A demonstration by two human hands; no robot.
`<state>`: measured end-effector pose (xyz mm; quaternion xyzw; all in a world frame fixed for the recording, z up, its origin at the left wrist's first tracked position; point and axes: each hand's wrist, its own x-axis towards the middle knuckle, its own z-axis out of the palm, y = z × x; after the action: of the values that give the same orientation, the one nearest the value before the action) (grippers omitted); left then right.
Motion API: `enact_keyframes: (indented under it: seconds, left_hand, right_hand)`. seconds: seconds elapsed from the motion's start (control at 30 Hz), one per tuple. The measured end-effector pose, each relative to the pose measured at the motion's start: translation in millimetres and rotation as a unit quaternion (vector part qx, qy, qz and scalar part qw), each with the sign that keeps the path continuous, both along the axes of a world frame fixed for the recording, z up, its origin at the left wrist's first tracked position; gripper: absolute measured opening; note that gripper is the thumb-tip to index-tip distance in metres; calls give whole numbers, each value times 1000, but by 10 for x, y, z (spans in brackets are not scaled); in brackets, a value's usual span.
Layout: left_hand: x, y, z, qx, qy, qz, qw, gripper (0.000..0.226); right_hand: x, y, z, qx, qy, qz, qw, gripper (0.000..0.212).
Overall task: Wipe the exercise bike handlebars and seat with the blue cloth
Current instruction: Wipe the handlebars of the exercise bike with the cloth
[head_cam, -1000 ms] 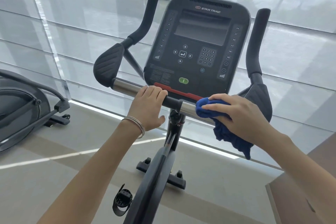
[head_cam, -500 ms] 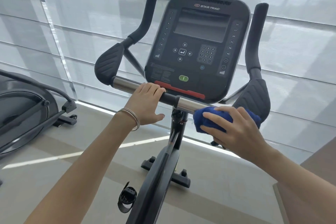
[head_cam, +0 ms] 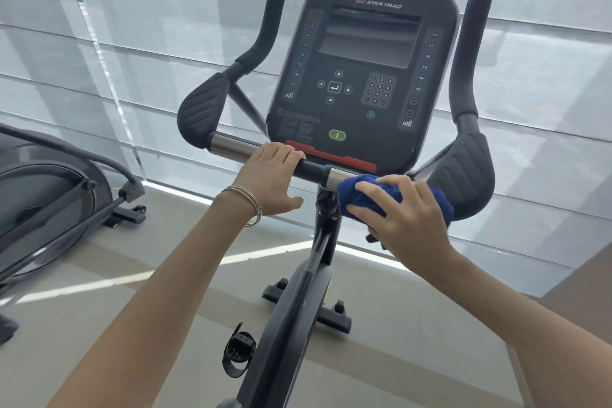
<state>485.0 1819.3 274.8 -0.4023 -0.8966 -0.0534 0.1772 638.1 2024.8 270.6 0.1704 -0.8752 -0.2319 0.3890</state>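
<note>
1. Below the console (head_cam: 364,76), on the right stretch of the handlebars (head_cam: 231,147), the right hand (head_cam: 407,215) presses the blue cloth (head_cam: 364,194) around the bar.
2. Its fingers (head_cam: 371,190) are spread and curled over the bunched cloth, clamping it against the bar; a fold of cloth shows past the hand toward the right elbow pad (head_cam: 463,175).
3. The cloth sits just beside the shiny metal sleeve (head_cam: 337,177) at the middle of the bar, touching its right end.
4. The left hand (head_cam: 268,179) grips the left stretch of the same bar, fingers closed over the top and thumb out below; thin bangles (head_cam: 246,200) ring its wrist.
5. The left elbow pad (head_cam: 202,109) and both upright grips are bare of hands.
6. The bike's frame (head_cam: 291,308) runs down to the floor (head_cam: 99,308), with a pedal (head_cam: 238,353) on its left side.
7. The seat is out of view.
8. Another machine (head_cam: 49,202) stands at the far left, well apart.
</note>
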Motion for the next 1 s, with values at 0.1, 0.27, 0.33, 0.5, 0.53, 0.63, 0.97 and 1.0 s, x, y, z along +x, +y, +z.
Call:
enact_keyframes:
  seconds: [0.1, 0.27, 0.33, 0.5, 0.53, 0.63, 0.97, 1.0]
  left_hand:
    - [7, 9, -35, 10, 15, 4, 1000, 71]
    - [36, 60, -84, 22, 24, 22, 999, 71]
    - [55, 87, -81, 18, 23, 34, 999, 72]
    - [108, 104, -47, 5, 15, 50, 999, 71]
    - [113, 106, -38, 1, 13, 51, 999, 71]
    - [108, 104, 2, -5, 0, 52, 999, 70]
    - [360, 200, 42, -24, -11, 119, 992, 74]
    - [435, 201, 48, -33, -8, 129, 991, 75]
  right_hand:
    - [273, 313, 57, -23, -14, -1, 1000, 22]
    - [136, 187, 274, -154, -68, 5, 986, 26]
    - [-44, 47, 383, -217, -102, -6, 971, 26]
    - [-373, -137, 447, -220, -151, -12, 964, 24]
    - [-348, -119, 446, -217, -154, 0, 964, 24]
    - [-143, 100, 398, -200, -152, 38, 967, 22]
    - [253, 553, 414, -155, -121, 181, 964, 23]
    - [294, 645, 416, -164, -115, 195, 960, 22]
